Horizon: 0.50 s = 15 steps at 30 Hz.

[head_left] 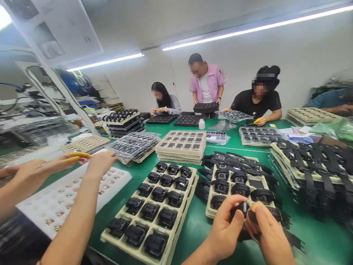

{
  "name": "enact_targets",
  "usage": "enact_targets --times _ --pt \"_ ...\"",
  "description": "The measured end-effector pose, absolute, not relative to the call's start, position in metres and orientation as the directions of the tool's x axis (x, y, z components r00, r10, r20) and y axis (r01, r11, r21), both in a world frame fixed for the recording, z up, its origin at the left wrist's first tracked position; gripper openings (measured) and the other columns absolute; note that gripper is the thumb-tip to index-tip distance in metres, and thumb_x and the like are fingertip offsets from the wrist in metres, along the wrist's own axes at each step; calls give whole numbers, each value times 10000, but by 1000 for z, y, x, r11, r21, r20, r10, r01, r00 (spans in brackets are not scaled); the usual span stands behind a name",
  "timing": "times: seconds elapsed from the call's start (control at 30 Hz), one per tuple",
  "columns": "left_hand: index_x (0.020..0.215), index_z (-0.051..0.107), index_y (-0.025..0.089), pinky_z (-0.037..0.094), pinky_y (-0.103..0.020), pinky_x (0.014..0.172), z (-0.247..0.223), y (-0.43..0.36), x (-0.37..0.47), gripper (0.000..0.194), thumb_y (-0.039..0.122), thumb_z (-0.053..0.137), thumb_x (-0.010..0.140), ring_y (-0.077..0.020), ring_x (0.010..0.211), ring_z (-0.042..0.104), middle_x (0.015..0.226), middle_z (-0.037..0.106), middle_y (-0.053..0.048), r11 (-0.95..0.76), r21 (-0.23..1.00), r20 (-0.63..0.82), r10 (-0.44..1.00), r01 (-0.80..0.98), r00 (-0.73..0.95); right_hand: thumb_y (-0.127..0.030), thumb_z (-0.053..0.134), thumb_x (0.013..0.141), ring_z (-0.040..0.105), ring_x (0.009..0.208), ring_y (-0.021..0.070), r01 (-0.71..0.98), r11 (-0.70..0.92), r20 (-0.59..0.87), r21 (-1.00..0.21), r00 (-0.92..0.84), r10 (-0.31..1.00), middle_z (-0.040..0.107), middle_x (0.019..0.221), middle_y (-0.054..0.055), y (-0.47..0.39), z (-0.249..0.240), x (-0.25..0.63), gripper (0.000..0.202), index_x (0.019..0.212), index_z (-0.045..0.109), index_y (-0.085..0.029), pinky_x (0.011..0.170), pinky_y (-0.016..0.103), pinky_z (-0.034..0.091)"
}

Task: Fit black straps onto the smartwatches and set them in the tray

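In front of me, my left hand [224, 230] pinches a small black smartwatch [243, 208] between thumb and fingers. Close beside it, my right hand [267, 232] is closed on the end of a black watch strap [252, 217]; whether strap and watch are joined is hidden by the fingers. Just beyond both hands stands a cream tray [211, 198] of black watches, with one bare compartment [256, 183]. To the left lies another cream tray [190, 180], with a folded black watch in each compartment. Loose black straps [231, 162] are heaped behind the nearer tray.
Stacked trays with dangling straps [311, 162] stand at right. Cream trays [180, 147] are piled mid-table on the green tabletop [193, 224]. A co-worker's arms [82, 206] reach over a white foam tray [121, 180] at left. Several other people sit or stand across the table.
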<state>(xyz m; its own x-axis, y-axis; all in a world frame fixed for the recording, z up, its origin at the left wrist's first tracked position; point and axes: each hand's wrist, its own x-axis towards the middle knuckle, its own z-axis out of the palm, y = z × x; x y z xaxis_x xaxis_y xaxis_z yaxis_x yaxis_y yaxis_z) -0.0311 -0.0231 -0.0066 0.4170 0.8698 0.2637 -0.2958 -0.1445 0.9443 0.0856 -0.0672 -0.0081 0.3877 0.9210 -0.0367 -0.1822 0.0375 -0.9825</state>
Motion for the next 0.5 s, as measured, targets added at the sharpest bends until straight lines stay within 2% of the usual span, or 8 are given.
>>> enact_targets --times 0.1,0.2,0.3,0.4,0.5 --pt "1229 659 169 533 -287 694 -2 -25 -32 574 644 605 912 -143 706 605 963 660 -84 -66 952 213 843 -298 494 -805 633 793 515 636 178 -241 31 -73 -970 410 909 551 700 1 -65 -6 80 586 740 617 -222 547 258 469" --pt "1219 669 170 549 -279 663 2 -25 -32 562 633 629 901 -130 664 620 995 673 -89 -14 951 187 823 -310 536 -772 658 804 506 618 165 -331 43 -97 -943 395 914 543 674 -9 -65 -13 79 556 743 637 -219 546 248 476" --pt "1197 688 173 563 -280 690 4 -24 -31 532 613 641 904 -135 688 637 991 682 -86 -25 950 199 818 -311 540 -721 697 812 576 662 180 -440 44 -162 -897 418 894 612 725 -2 -65 -20 77 500 898 706 -229 589 259 523" --pt "1197 707 169 582 -310 751 4 -24 -32 528 599 661 894 -179 786 670 1054 702 -114 -69 962 203 829 -265 522 -705 745 776 675 867 244 -477 43 -210 -878 465 860 718 909 43 -64 -22 73 545 1058 732 -239 721 304 585" --pt "1204 727 167 575 -377 907 4 -25 -33 543 603 664 888 -256 986 687 1163 717 -147 -122 968 216 847 -219 485 -703 783 736 697 955 273 -486 57 -203 -872 466 861 747 960 61 -63 -23 71 567 1036 755 -223 792 322 601"
